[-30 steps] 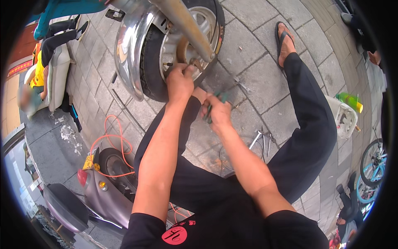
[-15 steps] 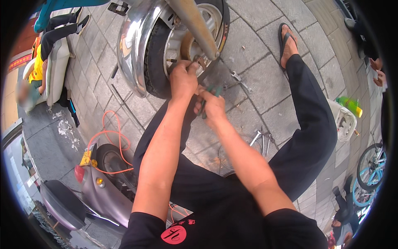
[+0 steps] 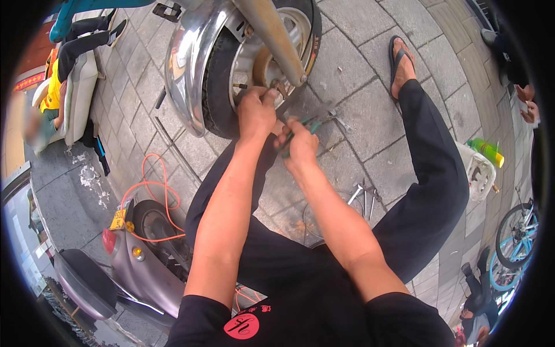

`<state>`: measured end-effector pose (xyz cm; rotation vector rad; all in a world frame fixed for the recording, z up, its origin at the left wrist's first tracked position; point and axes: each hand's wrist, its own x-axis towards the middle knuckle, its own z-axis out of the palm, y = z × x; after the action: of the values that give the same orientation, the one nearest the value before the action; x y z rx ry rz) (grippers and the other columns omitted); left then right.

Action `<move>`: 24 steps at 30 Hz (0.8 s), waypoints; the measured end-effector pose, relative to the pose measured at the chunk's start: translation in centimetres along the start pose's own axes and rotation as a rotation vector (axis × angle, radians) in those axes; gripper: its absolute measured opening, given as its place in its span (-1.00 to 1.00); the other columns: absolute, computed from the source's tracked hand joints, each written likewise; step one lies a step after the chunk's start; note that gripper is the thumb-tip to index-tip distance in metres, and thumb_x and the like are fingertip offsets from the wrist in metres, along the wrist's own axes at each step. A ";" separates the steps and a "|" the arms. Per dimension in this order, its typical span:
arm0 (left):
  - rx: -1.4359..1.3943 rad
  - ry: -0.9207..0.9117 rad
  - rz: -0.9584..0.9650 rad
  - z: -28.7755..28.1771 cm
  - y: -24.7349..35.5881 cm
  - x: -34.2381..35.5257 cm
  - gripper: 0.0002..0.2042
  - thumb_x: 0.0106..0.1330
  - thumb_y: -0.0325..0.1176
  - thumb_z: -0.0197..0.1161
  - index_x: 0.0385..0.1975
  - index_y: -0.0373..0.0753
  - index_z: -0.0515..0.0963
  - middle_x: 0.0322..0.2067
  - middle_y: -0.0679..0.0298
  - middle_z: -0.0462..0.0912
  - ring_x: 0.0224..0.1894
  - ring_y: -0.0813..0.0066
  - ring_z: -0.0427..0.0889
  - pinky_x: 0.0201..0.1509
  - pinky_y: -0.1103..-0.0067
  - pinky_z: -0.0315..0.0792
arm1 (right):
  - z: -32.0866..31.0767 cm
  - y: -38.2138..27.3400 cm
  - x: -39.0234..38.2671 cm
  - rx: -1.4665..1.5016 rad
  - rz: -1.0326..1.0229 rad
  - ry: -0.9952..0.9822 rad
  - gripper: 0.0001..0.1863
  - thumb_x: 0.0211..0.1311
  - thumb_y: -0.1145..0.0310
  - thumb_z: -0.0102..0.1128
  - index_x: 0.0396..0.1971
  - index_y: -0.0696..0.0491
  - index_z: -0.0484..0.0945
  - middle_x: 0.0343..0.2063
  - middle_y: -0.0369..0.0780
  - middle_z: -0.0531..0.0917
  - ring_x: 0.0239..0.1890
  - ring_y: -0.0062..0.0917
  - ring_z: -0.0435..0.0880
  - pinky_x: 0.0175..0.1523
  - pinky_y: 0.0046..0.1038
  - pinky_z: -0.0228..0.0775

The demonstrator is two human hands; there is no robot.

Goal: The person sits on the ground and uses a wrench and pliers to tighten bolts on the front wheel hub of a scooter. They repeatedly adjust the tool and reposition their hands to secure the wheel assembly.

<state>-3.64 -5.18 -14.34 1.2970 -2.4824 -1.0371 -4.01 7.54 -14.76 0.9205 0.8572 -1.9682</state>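
A small wheel (image 3: 217, 87) with a black tyre and a silver rim stands under a chrome mudguard (image 3: 179, 63). A worn metal fork arm (image 3: 272, 37) runs down across it. Beside the hub, my left hand (image 3: 257, 113) is closed, with thumb and finger pinched near the axle end (image 3: 280, 88); what they hold is hidden. Just to its right, my right hand (image 3: 300, 141) grips a green-handled tool (image 3: 314, 126), apparently pliers, smeared by motion. A spanner (image 3: 342, 120) lies on the paving beyond that hand.
More spanners (image 3: 356, 195) lie between my legs, by a thin wire loop. A whitish basket (image 3: 483, 173) with a green bottle (image 3: 487, 151) stands at right. At left are a parked scooter (image 3: 144, 272), an orange hose (image 3: 165, 173), a metal bar (image 3: 173, 147) and a seated person (image 3: 49, 104).
My right hand has shifted slightly and its green-handled tool has turned to a different angle. My left hand stays by the axle.
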 end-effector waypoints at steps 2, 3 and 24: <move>-0.070 0.016 -0.006 0.4 -0.5 0.0 -0.70 0.47 -0.22 0.36 -0.18 -0.41 0.72 -0.42 0.16 0.79 -0.32 0.35 0.76 -0.14 0.41 0.57 | 1.2 0.6 -0.7 -0.384 0.132 -0.100 -0.91 0.33 0.48 0.22 -0.35 0.20 0.57 -0.56 -0.19 0.60 -0.62 -0.44 0.56 -0.54 -0.28 0.41; -0.090 -0.015 -0.042 0.5 -0.2 -0.1 -0.70 0.47 -0.22 0.36 -0.18 -0.42 0.72 -0.43 0.17 0.78 -0.33 0.37 0.75 -0.15 0.42 0.57 | 1.6 0.4 -0.9 -0.579 0.193 -0.152 -0.89 0.32 0.47 0.24 -0.35 0.21 0.57 -0.56 -0.20 0.60 -0.62 -0.45 0.56 -0.54 -0.29 0.41; 0.348 -0.676 0.252 -12.2 8.8 -10.3 -0.74 0.42 -0.20 0.29 -0.20 -0.30 0.72 -0.15 0.02 0.77 -0.09 -0.10 0.72 0.02 0.17 0.58 | 1.0 -10.8 0.0 -2.398 -0.170 -0.595 -0.61 0.08 0.30 0.22 -0.20 0.25 0.77 -0.20 0.19 0.77 -0.02 -0.02 0.80 0.10 -0.11 0.65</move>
<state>2.07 0.02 2.18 0.7289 -3.3419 -1.1552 -13.52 11.77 -11.70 -1.0669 1.8353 -0.1258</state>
